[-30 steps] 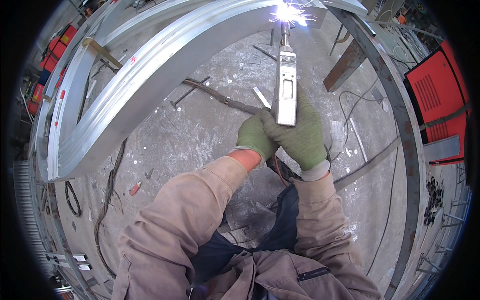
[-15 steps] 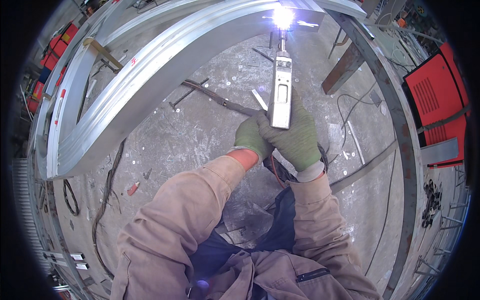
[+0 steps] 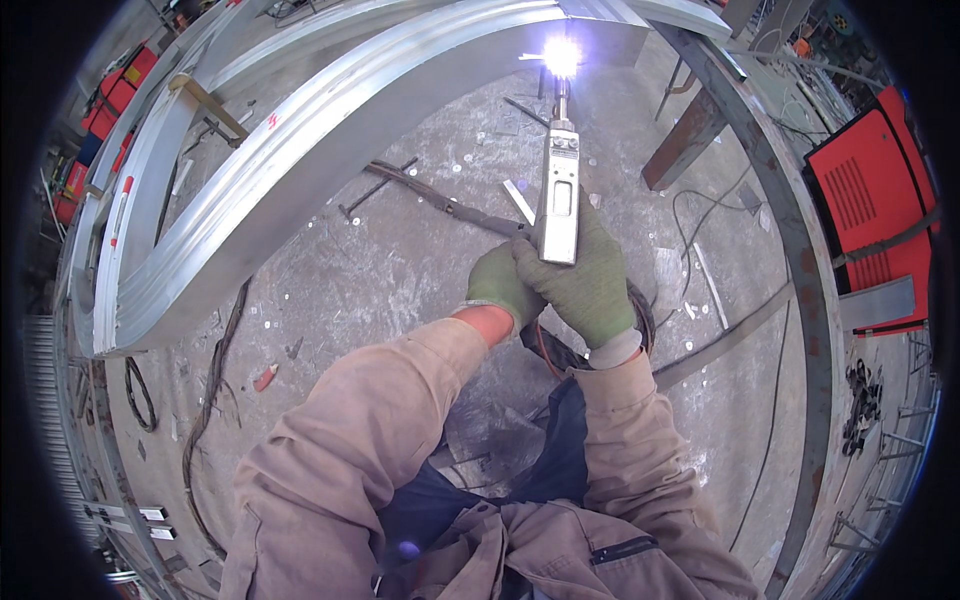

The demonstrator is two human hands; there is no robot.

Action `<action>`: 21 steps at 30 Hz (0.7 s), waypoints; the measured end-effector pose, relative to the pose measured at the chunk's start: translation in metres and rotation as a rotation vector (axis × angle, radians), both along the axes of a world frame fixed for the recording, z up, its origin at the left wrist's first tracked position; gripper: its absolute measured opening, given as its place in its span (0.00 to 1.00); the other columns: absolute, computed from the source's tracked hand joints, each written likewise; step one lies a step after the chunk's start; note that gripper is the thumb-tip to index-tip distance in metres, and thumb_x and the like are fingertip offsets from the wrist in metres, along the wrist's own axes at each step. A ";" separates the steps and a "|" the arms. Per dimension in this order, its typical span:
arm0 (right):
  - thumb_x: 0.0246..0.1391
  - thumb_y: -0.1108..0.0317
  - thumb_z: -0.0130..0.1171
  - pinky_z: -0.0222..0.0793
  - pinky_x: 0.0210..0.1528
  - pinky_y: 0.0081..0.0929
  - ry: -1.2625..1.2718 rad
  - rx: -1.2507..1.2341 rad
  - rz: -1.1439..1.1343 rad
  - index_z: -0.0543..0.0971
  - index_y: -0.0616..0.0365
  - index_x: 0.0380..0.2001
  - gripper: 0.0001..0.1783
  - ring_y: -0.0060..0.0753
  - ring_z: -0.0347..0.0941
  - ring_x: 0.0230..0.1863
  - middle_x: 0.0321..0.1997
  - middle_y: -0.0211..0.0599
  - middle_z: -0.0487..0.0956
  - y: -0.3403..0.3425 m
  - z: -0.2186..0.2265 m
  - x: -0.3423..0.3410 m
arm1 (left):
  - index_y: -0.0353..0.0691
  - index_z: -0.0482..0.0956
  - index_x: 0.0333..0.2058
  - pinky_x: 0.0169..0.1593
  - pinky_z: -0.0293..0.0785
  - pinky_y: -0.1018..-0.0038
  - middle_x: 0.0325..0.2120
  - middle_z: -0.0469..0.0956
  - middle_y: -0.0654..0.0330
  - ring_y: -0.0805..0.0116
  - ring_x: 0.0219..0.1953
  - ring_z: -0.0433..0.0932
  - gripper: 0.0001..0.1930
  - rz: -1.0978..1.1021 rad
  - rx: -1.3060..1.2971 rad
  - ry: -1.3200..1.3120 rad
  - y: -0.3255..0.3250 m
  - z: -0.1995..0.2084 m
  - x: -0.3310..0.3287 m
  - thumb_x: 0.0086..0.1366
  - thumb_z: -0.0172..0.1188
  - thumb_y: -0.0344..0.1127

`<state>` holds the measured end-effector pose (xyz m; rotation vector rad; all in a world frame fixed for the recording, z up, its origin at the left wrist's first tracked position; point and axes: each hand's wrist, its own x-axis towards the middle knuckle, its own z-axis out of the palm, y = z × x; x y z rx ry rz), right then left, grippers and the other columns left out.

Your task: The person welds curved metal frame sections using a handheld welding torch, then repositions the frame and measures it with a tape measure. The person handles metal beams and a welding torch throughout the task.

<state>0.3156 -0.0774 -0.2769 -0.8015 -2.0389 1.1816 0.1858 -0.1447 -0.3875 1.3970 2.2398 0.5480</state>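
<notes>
A silver welding gun (image 3: 560, 205) points away from me, its thin nozzle at the side face of a shiny metal profile frame (image 3: 330, 130). A bright white-violet glow (image 3: 562, 58) hides the exact contact spot. My right hand (image 3: 590, 280), in a green glove, is closed round the gun from the right. Against it from the left, my left hand (image 3: 500, 285), also gloved in green, is closed at the gun's lower end; its fingers are partly hidden by the right hand. A dark cable bundle (image 3: 430, 195) runs left from near the hands.
On the right stands a red machine cabinet (image 3: 875, 210) beyond a dark steel beam (image 3: 815, 350). A rusty steel leg (image 3: 685, 145) rises nearby. Cables, metal strips and a red-tipped object (image 3: 266, 377) lie on the grey floor. Another cable (image 3: 215, 390) trails at left.
The glowing spot and nozzle have come slightly toward me, down the profile's side face and a little left. Both hands hold the gun as before, shifted slightly left.
</notes>
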 end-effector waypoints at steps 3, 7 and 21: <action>0.60 0.55 0.83 0.91 0.58 0.46 0.002 -0.040 -0.019 0.69 0.65 0.87 0.58 0.53 0.96 0.51 0.52 0.54 0.95 -0.004 -0.014 0.003 | 0.50 0.89 0.64 0.68 0.87 0.53 0.61 0.92 0.52 0.44 0.63 0.90 0.26 -0.070 -0.095 0.037 -0.007 0.003 0.006 0.71 0.76 0.50; 0.62 0.59 0.85 0.89 0.57 0.40 -0.005 -0.159 -0.014 0.77 0.62 0.77 0.44 0.36 0.91 0.50 0.50 0.42 0.93 -0.017 -0.008 0.013 | 0.42 0.91 0.57 0.63 0.89 0.47 0.55 0.94 0.43 0.36 0.60 0.92 0.22 0.010 0.044 -0.075 -0.020 0.004 0.015 0.74 0.73 0.50; 0.60 0.59 0.86 0.91 0.58 0.39 0.059 -0.063 -0.007 0.70 0.65 0.87 0.58 0.39 0.95 0.49 0.50 0.44 0.95 -0.010 0.003 0.014 | 0.40 0.89 0.59 0.60 0.90 0.46 0.53 0.94 0.41 0.35 0.58 0.93 0.24 0.035 0.137 -0.089 -0.014 0.026 0.018 0.68 0.77 0.43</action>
